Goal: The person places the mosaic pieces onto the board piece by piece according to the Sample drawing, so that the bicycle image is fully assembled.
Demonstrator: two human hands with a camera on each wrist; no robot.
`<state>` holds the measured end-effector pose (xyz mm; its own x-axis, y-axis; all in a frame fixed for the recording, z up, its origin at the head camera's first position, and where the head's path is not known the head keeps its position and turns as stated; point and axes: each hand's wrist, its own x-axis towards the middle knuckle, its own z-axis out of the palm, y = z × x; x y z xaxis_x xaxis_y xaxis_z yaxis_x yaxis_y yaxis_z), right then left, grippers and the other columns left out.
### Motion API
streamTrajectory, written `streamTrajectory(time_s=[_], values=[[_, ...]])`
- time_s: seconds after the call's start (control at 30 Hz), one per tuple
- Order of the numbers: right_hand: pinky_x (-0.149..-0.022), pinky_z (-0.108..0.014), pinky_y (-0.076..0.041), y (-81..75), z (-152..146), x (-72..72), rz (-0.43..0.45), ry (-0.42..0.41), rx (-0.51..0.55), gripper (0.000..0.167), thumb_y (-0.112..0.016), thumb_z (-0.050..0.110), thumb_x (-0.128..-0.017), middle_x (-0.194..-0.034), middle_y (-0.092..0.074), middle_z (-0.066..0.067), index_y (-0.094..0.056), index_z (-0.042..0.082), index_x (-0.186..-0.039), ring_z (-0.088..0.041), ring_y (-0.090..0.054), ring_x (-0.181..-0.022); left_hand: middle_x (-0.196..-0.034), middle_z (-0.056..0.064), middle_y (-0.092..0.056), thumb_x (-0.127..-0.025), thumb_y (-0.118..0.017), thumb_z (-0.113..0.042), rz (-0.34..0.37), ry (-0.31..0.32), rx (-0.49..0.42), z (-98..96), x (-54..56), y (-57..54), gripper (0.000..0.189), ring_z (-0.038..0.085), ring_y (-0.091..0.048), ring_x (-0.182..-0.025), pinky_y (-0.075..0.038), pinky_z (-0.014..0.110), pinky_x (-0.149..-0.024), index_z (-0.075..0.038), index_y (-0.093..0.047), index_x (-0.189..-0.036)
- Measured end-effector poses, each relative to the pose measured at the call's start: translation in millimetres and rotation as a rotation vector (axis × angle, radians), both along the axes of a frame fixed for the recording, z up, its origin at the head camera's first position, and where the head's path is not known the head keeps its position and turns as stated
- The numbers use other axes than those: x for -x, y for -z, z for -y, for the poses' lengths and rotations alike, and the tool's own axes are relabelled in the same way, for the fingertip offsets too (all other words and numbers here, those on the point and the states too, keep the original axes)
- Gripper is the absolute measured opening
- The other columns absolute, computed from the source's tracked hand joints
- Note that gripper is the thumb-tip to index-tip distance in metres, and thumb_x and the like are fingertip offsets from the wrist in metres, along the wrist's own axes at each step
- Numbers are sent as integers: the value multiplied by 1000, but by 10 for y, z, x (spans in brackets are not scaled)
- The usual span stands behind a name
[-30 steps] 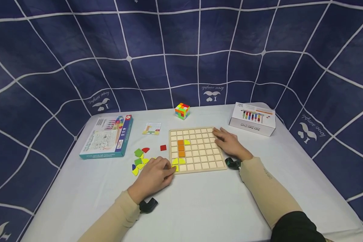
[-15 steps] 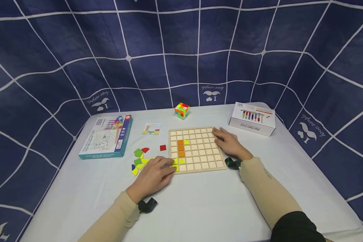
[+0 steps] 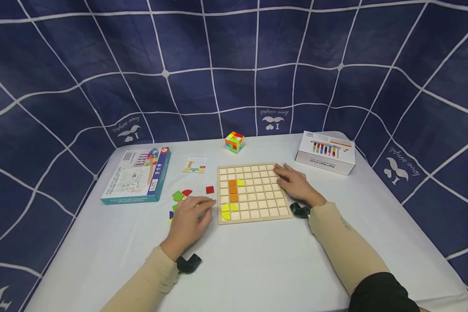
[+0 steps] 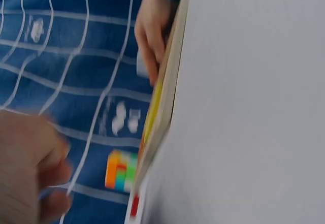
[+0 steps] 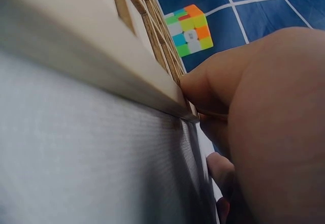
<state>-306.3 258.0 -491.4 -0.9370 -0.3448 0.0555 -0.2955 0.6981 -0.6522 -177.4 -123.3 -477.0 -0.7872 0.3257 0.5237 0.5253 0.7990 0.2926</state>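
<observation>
A wooden grid board point(image 3: 253, 221) lies in the middle of the table. On it are orange square tiles point(image 3: 232, 190) in a column, a yellow tile point(image 3: 240, 183) beside their top, and several yellow rounded tiles point(image 3: 225, 215) at the lower left corner. My left hand point(image 3: 189, 221) hovers left of the board over loose tiles, fingers loosely bent, with nothing seen in them; it blurs in the left wrist view. At the board's upper right edge rests my right hand point(image 3: 294, 184), its fingers extended over the corner. The right wrist view shows a fingertip touching the wooden rim point(image 5: 167, 97).
Left of the board lie a green tile point(image 3: 177, 196), a red quarter-round tile point(image 3: 186, 192) and a red square tile point(image 3: 209, 190). A pattern card point(image 3: 195, 165), a puzzle cube point(image 3: 235, 142), a flat teal-edged box point(image 3: 136, 175) and a white box point(image 3: 326, 152) stand farther back.
My left hand has lifted off the yellow tile at the board's lower left corner and moved left over the loose tiles. The right hand stays at the board's edge.
</observation>
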Motion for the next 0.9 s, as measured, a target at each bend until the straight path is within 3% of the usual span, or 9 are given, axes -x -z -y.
streamTrajectory(time_s=[0.07, 0.13, 0.23, 0.33, 0.5, 0.7, 0.9], values=[[-122, -63, -5, -8, 4, 1, -2, 0, -2, 51, -51, 25, -107, -167, -31, -2, -45, 9, -155, -37, -16, -158, -113, 3, -74, -91, -70, -14, 23, -159, -83, 79, 28, -19, 25, 27, -64, -105, -42, 43, -83, -16, -79, -114], [-122, -63, -5, -12, 5, 3, -4, 1, -5, 51, -51, 25, -107, -167, -31, -2, -45, 9, -155, -37, -16, -158, -110, 6, -74, -90, -68, -11, 92, -294, -111, 165, 48, -29, 23, 30, -62, -101, -38, 44, -80, -13, -79, -110], [-122, -63, -4, -18, 2, -3, -2, 2, -3, 51, -51, 25, -107, -167, -32, -2, -45, 9, -155, -36, -16, -158, -109, 8, -74, -88, -69, -12, 214, -378, -80, 254, 54, -28, 21, 31, -59, -100, -37, 43, -80, -11, -78, -107], [-122, -63, -4, -10, -4, -3, -4, -3, -9, 51, -51, 25, -107, -168, -31, -2, -44, 9, -156, -36, -16, -158, -115, 10, -75, -88, -73, -15, 275, -345, -38, 267, 44, -14, 25, 32, -59, -104, -39, 43, -81, -10, -78, -111], [-122, -64, -4, -16, -6, -15, -4, 0, -11, 52, -51, 24, -107, -168, -31, -3, -44, 9, -156, -38, -16, -158, -123, 11, -74, -87, -78, -16, 272, -284, -2, 208, 43, 21, 32, 32, -59, -110, -42, 44, -84, -9, -78, -118], [-122, -63, -4, -7, -5, -4, -6, 5, -15, 52, -51, 24, -107, -168, -31, -3, -44, 9, -156, -37, -16, -158, -114, 6, -77, -86, -82, -14, 272, -251, 5, 168, 54, 49, 26, 25, -61, -105, -51, 41, -86, -12, -80, -112], [-123, -63, -4, 4, -3, 1, -9, 0, -14, 52, -51, 25, -107, -168, -32, -3, -44, 10, -156, -36, -16, -158, -95, -4, -72, -87, -82, -21, 301, -235, 64, 128, 26, 62, 30, 17, -59, -89, -51, 32, -70, -18, -79, -116]])
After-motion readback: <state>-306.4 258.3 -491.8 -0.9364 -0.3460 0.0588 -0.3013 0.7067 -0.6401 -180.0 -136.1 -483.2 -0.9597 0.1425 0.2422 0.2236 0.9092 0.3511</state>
